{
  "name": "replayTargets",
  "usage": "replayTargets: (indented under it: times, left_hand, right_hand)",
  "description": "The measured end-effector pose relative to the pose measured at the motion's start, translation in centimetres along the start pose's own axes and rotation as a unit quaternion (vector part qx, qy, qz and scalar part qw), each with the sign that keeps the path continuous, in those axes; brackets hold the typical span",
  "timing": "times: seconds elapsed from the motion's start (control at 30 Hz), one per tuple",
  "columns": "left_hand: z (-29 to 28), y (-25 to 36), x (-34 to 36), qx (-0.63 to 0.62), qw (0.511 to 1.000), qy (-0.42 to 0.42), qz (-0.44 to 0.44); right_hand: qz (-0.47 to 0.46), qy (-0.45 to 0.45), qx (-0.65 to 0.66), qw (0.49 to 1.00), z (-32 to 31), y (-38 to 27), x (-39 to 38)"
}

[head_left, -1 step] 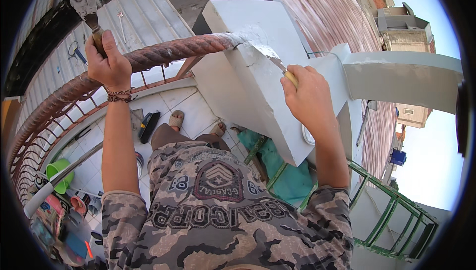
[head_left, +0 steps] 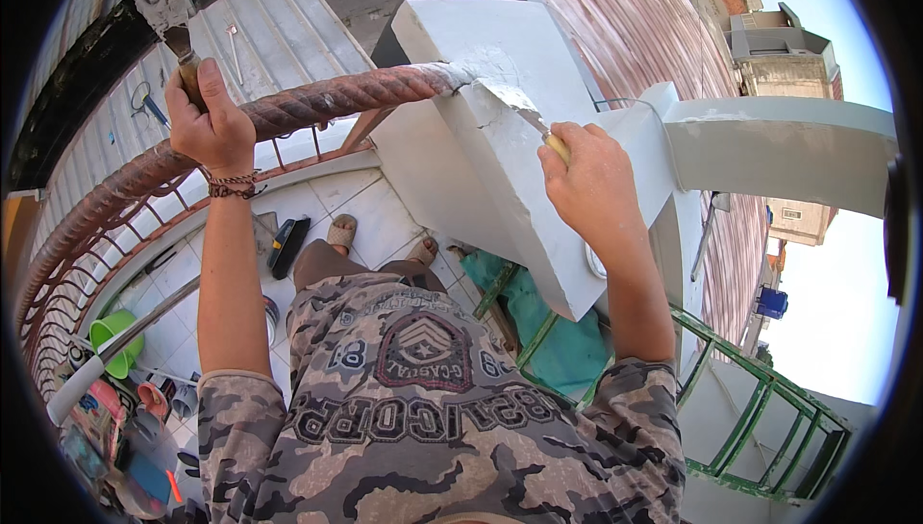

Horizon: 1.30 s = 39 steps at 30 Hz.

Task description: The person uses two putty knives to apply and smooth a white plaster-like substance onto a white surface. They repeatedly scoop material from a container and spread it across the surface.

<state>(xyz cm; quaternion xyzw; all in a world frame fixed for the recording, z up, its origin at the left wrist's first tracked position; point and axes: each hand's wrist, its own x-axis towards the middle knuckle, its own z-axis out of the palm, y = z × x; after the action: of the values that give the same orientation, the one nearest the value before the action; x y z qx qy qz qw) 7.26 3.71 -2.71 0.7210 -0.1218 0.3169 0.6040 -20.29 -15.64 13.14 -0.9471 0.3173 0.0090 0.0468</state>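
My left hand (head_left: pixel 213 128) is closed on the wooden handle of a broad scraper (head_left: pixel 163 5), whose blade carries pale filler, held just above the twisted rusty handrail (head_left: pixel 327 101). My right hand (head_left: pixel 591 183) grips a putty knife (head_left: pixel 556 144) by its light handle, with the blade against white filler (head_left: pixel 505 96) along the edge of the grey-white column (head_left: pixel 466 154), close to where the handrail meets it. The filler is rough and uneven there. Most of the fingers of my right hand curl round the handle, partly hidden.
A railing curves down the left, above white floor tiles (head_left: pixel 356 192). A dustpan-like black item (head_left: pixel 286 247), green bucket (head_left: pixel 125 361) and assorted clutter lie below. A green ladder (head_left: pixel 745 418), teal sheet (head_left: pixel 553 351) and concrete beam (head_left: pixel 779 154) are right; corrugated roofing (head_left: pixel 264 29) lies beyond.
My right hand and putty knife have shifted very slightly up and to the left along the filled edge. My left hand looks unchanged.
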Motion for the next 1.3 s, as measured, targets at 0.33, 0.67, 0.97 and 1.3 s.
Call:
replayTargets:
  times: [0.33, 0.67, 0.97, 1.3]
  left_hand:
    - [0.9, 0.7, -0.8, -0.031, 0.999, 0.008, 0.002]
    - [1.0, 0.9, -1.1, -0.053, 0.999, -0.006, 0.005]
    - [1.1, 1.2, -0.9, -0.043, 0.999, 0.009, 0.004]
    - [1.1, 0.5, -0.8, -0.051, 0.999, 0.009, -0.010]
  right_hand:
    - [0.029, -0.005, 0.052, 0.998, -0.1, 0.4, -1.7]
    - [-0.023, 0.222, 0.147, 0.964, 12.5, 3.5, -4.6]
    - [-0.045, 0.218, 0.152, 0.963, 13.1, 3.7, -3.7]
    - [-0.009, 0.090, 0.120, 0.989, 7.9, 2.8, -5.3]
